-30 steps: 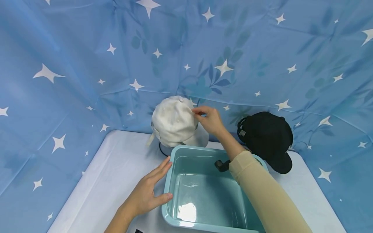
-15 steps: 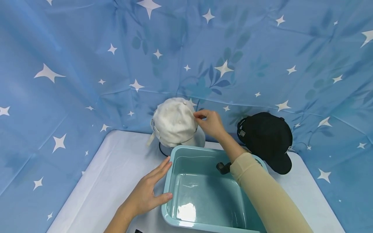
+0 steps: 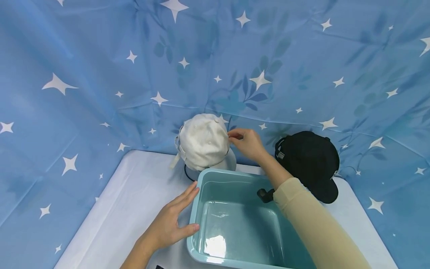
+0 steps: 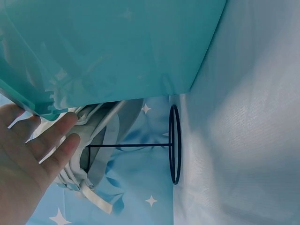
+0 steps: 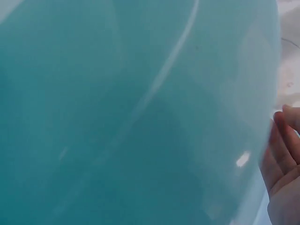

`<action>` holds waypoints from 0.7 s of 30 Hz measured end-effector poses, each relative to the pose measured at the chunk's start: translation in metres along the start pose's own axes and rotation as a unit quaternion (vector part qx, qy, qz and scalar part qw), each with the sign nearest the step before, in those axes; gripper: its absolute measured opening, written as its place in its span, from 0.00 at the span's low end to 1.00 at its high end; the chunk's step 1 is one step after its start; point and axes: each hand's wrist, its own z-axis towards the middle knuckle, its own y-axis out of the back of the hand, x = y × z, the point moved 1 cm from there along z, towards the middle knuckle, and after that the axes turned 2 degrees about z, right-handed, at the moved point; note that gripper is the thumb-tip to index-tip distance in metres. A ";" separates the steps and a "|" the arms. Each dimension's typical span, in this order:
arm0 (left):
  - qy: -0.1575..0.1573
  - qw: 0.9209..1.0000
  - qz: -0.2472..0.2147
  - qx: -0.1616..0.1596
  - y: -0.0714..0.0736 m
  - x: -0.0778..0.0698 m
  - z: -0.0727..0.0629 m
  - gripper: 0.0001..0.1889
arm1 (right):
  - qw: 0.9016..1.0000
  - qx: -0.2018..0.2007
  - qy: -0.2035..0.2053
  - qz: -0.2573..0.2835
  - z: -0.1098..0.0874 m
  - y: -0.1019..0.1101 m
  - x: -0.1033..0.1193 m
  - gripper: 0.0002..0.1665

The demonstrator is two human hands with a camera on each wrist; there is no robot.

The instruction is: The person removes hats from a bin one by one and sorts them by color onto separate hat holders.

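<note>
A white cap point(image 3: 205, 142) sits on a black wire stand at the back of the table; the left wrist view shows the stand's thin rod and ring base point(image 4: 174, 145). My right hand point(image 3: 249, 144) is at the cap's right side, fingertips close together at the crown's edge. Whether they still touch the fabric is hard to see. At the left rim of a teal plastic basin point(image 3: 206, 257), my left hand point(image 3: 169, 220) lies with spread fingers, the fingertips and thumb at its wall. In the right wrist view the basin hides most of the scene.
To the right, behind the basin, is a black cap point(image 3: 310, 162) with its brim toward the front. A blue curtain point(image 3: 215, 56) with white stars hangs behind the white table point(image 3: 144, 175). A black wrist camera point(image 3: 265, 195) juts from under the right sleeve.
My right hand has shifted to the right, from over the white cap's crown to its edge. The cap has turned slightly, its brim drawing in. My left hand has stayed at the basin.
</note>
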 end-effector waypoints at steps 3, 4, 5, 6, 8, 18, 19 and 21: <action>0.005 1.000 0.002 0.002 0.000 -0.002 0.000 0.44 | 1.000 0.004 -0.007 0.002 -0.004 0.012 0.003 0.19; 0.007 1.000 0.003 0.002 0.001 -0.003 0.000 0.44 | 1.000 0.003 -0.008 0.003 -0.005 0.017 0.004 0.20; 0.008 1.000 0.003 0.002 0.002 -0.004 -0.001 0.44 | 1.000 0.003 -0.007 0.005 -0.007 0.021 0.005 0.20; 0.010 1.000 0.004 0.001 0.002 -0.005 -0.001 0.44 | 1.000 0.001 -0.007 0.006 -0.008 0.026 0.005 0.21; 0.013 1.000 0.004 0.001 0.004 -0.006 -0.002 0.45 | 1.000 -0.002 -0.006 0.002 -0.010 0.034 0.006 0.22; 0.001 1.000 0.031 0.002 0.006 -0.005 0.001 0.45 | 0.999 0.004 -0.003 -0.050 -0.026 0.067 0.009 0.26; -0.004 0.999 0.039 0.000 0.006 -0.005 0.001 0.45 | 0.998 0.007 0.001 -0.056 -0.028 0.070 0.010 0.26; -0.015 0.998 0.054 -0.003 0.007 -0.005 0.003 0.45 | 0.998 0.010 0.009 -0.068 -0.031 0.076 0.011 0.26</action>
